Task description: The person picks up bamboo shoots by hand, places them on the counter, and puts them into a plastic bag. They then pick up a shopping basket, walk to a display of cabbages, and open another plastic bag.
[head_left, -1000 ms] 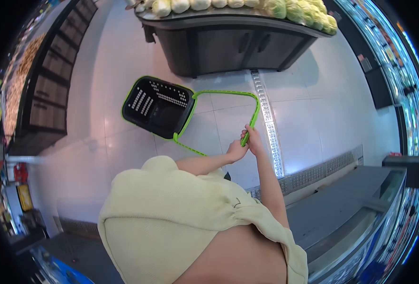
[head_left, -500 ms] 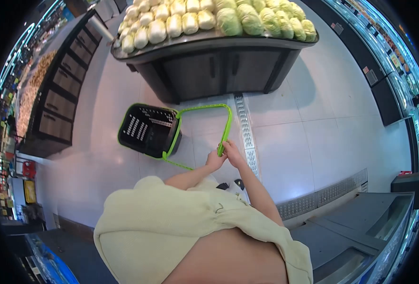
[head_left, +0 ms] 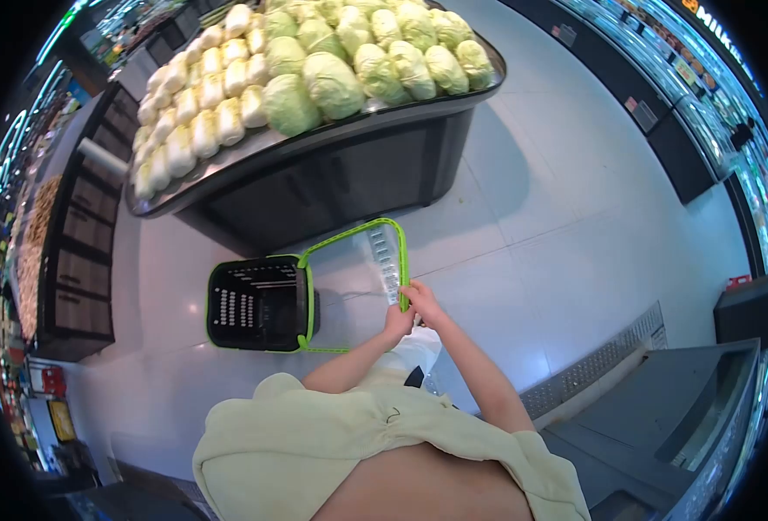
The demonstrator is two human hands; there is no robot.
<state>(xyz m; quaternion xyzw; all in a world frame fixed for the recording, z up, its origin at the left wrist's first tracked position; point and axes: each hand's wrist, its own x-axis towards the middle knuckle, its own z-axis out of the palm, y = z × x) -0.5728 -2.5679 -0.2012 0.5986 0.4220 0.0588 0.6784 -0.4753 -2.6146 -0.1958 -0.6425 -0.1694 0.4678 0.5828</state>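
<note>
Since both are bunched together, I'd say my left hand (head_left: 396, 322) and right hand (head_left: 424, 303) are clenched round the near end of the long green handle (head_left: 404, 265), knuckles touching. Off past the left hand sits the basket (head_left: 254, 304) on glossy floor tiles (head_left: 557, 226). It's boxy black perforated plastic with a green rim.

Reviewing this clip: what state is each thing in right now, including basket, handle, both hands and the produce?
basket: upright on the floor, empty
handle: pulled out from the basket, gripped at its far end
right hand: closed on the handle
left hand: closed on the handle, touching the right hand
cabbages: piled on the display stand, untouched
</note>
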